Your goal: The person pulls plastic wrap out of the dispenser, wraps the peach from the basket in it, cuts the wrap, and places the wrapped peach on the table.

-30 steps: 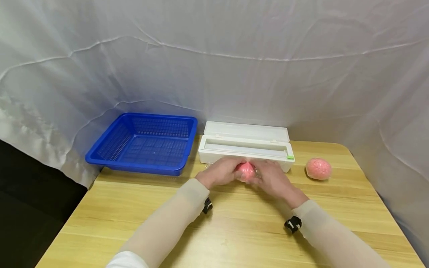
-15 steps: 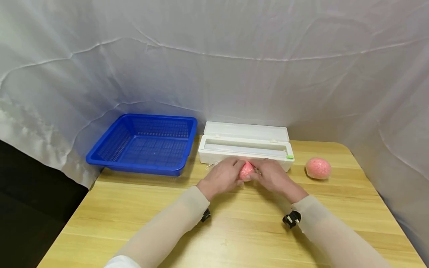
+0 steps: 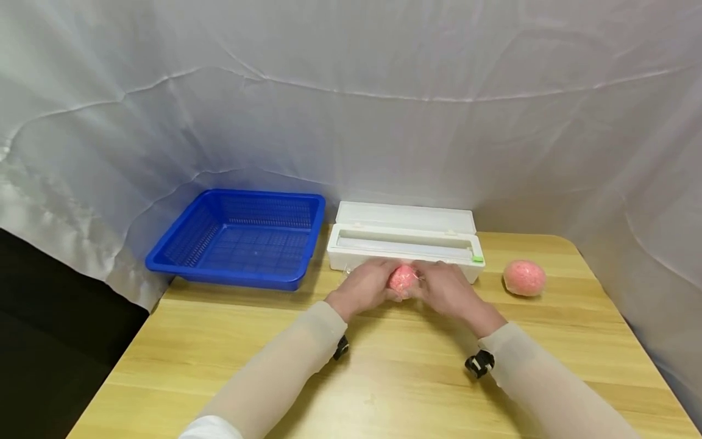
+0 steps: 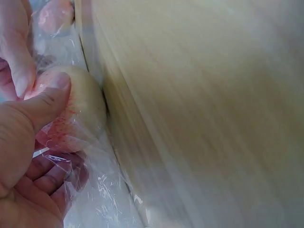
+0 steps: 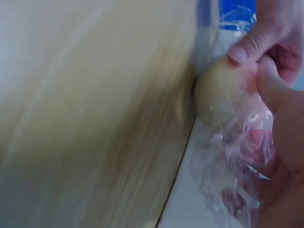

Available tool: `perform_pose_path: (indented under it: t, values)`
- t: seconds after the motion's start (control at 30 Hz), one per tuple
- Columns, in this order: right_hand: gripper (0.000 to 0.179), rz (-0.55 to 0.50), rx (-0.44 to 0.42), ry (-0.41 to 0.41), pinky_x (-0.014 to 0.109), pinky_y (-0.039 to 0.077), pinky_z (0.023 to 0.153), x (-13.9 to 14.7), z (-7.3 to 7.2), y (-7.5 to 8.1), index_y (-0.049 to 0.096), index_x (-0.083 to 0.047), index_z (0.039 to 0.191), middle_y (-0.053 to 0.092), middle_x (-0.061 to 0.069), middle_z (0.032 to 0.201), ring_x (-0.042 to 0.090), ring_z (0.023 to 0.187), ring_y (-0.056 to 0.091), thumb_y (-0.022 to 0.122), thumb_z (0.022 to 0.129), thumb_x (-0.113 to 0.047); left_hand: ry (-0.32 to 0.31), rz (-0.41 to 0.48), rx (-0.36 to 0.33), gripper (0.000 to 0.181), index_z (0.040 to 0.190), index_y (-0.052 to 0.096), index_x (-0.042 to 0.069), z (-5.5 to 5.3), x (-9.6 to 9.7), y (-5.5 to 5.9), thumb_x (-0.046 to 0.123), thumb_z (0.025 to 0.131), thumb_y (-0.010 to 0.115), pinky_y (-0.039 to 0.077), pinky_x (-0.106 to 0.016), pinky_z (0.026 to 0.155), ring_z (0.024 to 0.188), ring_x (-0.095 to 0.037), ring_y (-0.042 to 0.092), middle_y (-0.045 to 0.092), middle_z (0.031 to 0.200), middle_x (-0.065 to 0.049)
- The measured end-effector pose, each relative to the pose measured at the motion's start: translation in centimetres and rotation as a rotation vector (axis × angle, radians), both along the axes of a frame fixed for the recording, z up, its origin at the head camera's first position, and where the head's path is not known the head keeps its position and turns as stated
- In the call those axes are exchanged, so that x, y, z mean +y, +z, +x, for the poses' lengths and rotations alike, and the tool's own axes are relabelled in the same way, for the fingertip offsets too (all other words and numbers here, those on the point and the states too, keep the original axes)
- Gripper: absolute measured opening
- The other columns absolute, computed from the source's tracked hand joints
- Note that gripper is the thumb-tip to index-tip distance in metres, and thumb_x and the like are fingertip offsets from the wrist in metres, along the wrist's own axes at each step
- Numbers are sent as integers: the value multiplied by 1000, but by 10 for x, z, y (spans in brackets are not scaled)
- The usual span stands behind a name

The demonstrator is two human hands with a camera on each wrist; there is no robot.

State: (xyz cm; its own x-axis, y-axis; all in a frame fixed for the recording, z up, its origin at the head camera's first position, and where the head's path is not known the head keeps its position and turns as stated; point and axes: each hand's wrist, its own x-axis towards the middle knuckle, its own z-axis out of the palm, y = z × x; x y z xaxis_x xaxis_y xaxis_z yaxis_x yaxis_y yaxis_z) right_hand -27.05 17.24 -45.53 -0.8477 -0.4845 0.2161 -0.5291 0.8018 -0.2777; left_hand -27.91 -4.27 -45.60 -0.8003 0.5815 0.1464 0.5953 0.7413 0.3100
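Observation:
In the head view a pink-and-cream peach (image 3: 403,278) sits between both hands, just in front of a white cling film dispenser (image 3: 406,239). Clear cling film (image 5: 221,164) covers the peach and trails loosely from it in the right wrist view. My left hand (image 3: 366,285) holds the peach from its left side, thumb pressed on the film and other fingers curled below, as the left wrist view shows. From the other side my right hand (image 3: 445,289) grips it, thumb against the blushed part. The hands hide much of the peach in the head view.
Another pink peach (image 3: 524,278) rests on the wooden table (image 3: 411,378) to the right. A blue plastic basket (image 3: 304,259) stands at the back left. The dispenser's lid is raised, with a green slider (image 3: 478,259) at its right end. A pale curtain hangs behind.
Both hands stay at the peach while their fingers shift on the film. The pink peak drawn up on top has gone, and a rounder, speckled side now shows.

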Motion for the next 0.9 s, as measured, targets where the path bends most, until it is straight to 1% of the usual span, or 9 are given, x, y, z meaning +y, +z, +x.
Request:
perform_pose_path:
  t: [0.1, 0.13, 0.27, 0.37, 0.43, 0.5, 0.67, 0.77, 0.9]
  values:
    - [78, 30, 54, 1, 59, 53, 91, 1, 2, -3, 61, -8, 142, 73, 13, 130, 36, 107, 68, 88, 82, -50, 30, -9, 10, 74, 154, 53, 15, 2, 2, 0, 41, 91, 82, 49, -36, 113, 134, -23, 58, 63, 146, -5]
    - [81, 32, 66, 3, 60, 52, 94, 1, 2, -4, 60, -8, 144, 71, 13, 135, 36, 111, 67, 89, 81, -50, 37, -13, 20, 73, 154, 53, 16, 2, 2, 0, 41, 91, 82, 51, -35, 111, 131, -22, 59, 63, 143, -6]
    - [75, 10, 96, 8, 62, 50, 101, 3, -1, -6, 61, -10, 145, 69, 12, 140, 36, 118, 67, 88, 84, -46, 42, -42, 64, 71, 153, 55, 19, 0, 2, 1, 43, 92, 81, 53, -32, 103, 115, -19, 58, 63, 127, -4]
    - [74, -9, 85, 8, 64, 46, 110, 6, -3, -7, 61, -11, 146, 68, 12, 141, 38, 125, 66, 88, 84, -41, 24, -49, 78, 69, 153, 56, 19, -2, 1, 1, 43, 92, 80, 53, -31, 103, 112, -17, 60, 63, 123, -3]
    - [74, -9, 67, 7, 64, 44, 112, 6, -3, -8, 61, -11, 147, 68, 13, 142, 38, 127, 65, 88, 85, -39, 27, -46, 67, 69, 152, 56, 18, -1, 2, 1, 42, 92, 80, 53, -31, 105, 114, -17, 61, 64, 125, -4]
    - [75, -3, 44, -1, 65, 45, 110, 7, -2, -10, 60, -12, 148, 68, 12, 142, 38, 126, 65, 88, 84, -40, 41, -38, 56, 68, 149, 57, 14, 2, 3, 0, 42, 92, 81, 54, -33, 105, 118, -19, 62, 65, 127, -5]
    - [79, 18, 21, -34, 64, 46, 106, 10, 3, -9, 60, -12, 147, 68, 12, 142, 40, 125, 64, 86, 84, -51, 90, -53, 90, 66, 137, 58, 8, 13, 6, -1, 45, 88, 85, 53, -40, 106, 123, -25, 59, 64, 130, -9]
    - [80, 43, 25, -47, 66, 43, 111, 14, 8, -7, 59, -8, 146, 66, 16, 142, 43, 129, 61, 86, 84, -52, 95, -84, 117, 70, 138, 57, 10, 18, 7, 0, 48, 87, 85, 52, -42, 107, 126, -27, 58, 63, 132, -9]
    - [81, 62, 18, -51, 68, 39, 115, 20, 14, -5, 59, -5, 146, 63, 20, 145, 46, 135, 56, 86, 84, -51, 88, -104, 115, 75, 144, 55, 12, 22, 6, 1, 49, 87, 85, 51, -43, 109, 130, -27, 57, 62, 136, -8]
